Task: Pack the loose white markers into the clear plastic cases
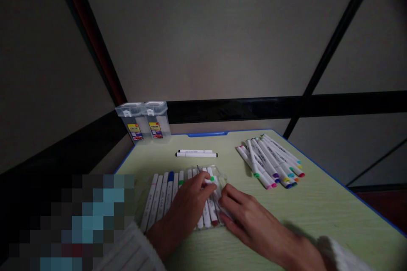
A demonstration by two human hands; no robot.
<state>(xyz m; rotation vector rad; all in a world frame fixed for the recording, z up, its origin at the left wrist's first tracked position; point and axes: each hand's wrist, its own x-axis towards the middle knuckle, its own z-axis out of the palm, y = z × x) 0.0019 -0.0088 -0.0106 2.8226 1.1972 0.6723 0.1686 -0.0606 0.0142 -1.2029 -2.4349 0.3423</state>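
Note:
White markers point(159, 197) lie side by side in a clear plastic tray point(219, 170) near the front of the table. My left hand point(182, 207) reaches over the row, its fingers closed on a white marker with a green band point(210, 180), partly covered by the fingertips. At the tray's right edge, the curled fingers of my right hand point(254, 218) grip the clear plastic beside the last markers; my fingers hide part of this contact. Caps or bands in blue, green and dark red show along the row.
Two black-tipped markers point(196, 155) lie crosswise behind the tray. A loose pile of markers with coloured ends point(270, 163) is at the right. Two clear lidded boxes point(143, 123) stand at the back left of the blue-edged table point(318, 211), near the wall.

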